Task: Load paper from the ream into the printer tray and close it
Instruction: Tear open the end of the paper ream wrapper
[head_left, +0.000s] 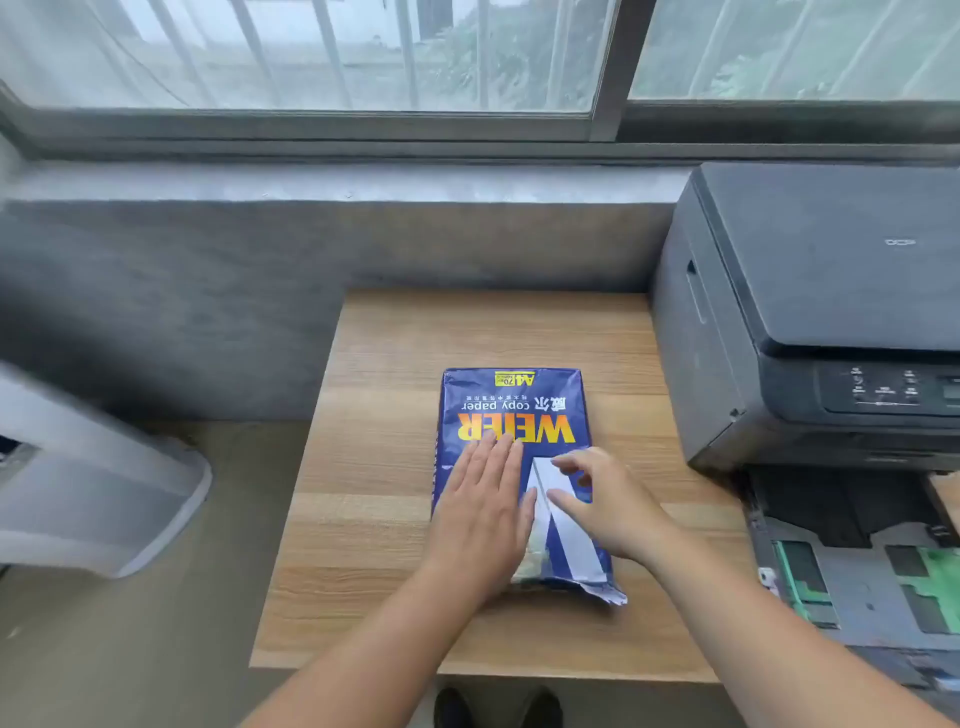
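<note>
So the ream (511, 415) is lying flat on the wooden table (384, 545), roughly mid-table and a bit toward the near edge, with its printed end pointing at the far edge by the window wall and its torn-open end facing the person, which makes sense since that's the end you'd be pulling sheets out of. The left hand (480, 519) is lying flat and spread on the left half of the wrapper, palm down, not gripping anything, and I'm guessing it's just pinning the pack so it isn't sliding around. The right hand (605, 506) is working the loose wrapper flap (563, 525) near the pack's near right corner, thumb and fingers curling toward the white inside of the flap in a pinchy shape, though I honestly can't tell if it's actually clamping it or only touching. No paper is coming out yet as far as I can see. The printer (810, 312) is sitting at the right edge of the table, and its tray (852, 582) is hanging pulled out toward the person, looking empty with the green guides showing, so it's ready and waiting right beside the working hand. I'd say we're in the opening-the-pack step, with loading and shutting the tray both not yet done.
</note>
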